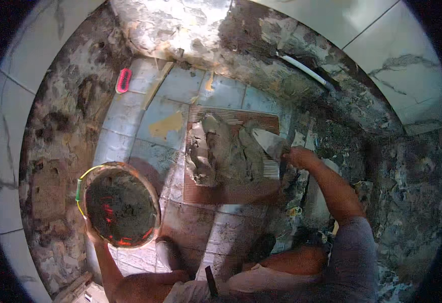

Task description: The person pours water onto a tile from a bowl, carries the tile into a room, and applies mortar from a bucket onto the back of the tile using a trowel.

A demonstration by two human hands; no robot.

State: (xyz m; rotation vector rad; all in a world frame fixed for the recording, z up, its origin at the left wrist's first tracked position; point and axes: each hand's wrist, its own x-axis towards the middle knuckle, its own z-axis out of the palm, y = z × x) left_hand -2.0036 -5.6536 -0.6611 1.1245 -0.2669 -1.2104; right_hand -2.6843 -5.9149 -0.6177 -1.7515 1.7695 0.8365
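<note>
The right hand (297, 157) has its fingers closed round a pale, flat-bladed trowel (268, 143), its tip at the wet grey mortar (200, 151) heaped on a ribbed, reddish-brown rectangular tile (200, 195). The left hand (92, 231) touches a round, dirt-crusted bucket (157, 202); I cannot tell how far its fingers curl.

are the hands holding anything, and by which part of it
The right hand holds a trowel at its handle end, behind the blade. The left hand is at the bucket, on its near left side; its fingers' grip cannot be told.
</note>
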